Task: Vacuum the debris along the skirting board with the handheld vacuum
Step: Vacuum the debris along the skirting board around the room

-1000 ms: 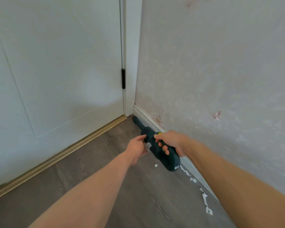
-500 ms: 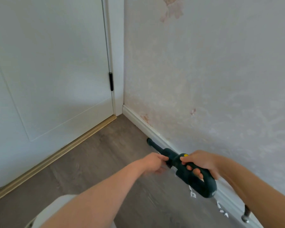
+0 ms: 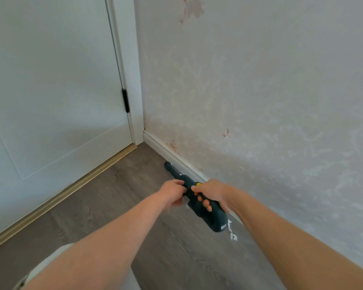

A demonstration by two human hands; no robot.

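Handheld vacuum [image 3: 215,216], tapered dark-green plastic, hands gripping

Both hands, right [image 3: 213,192] and left [image 3: 172,192], on dark green handheld vacuum [image 3: 197,200] beside white skirting board [image 3: 172,156].

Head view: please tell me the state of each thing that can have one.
Door: closed.
Vacuum: held low, nozzle at the skirting board.
Right hand: grips the vacuum handle.
Left hand: curled at the vacuum body.
Paper scraps: lying on the floor.
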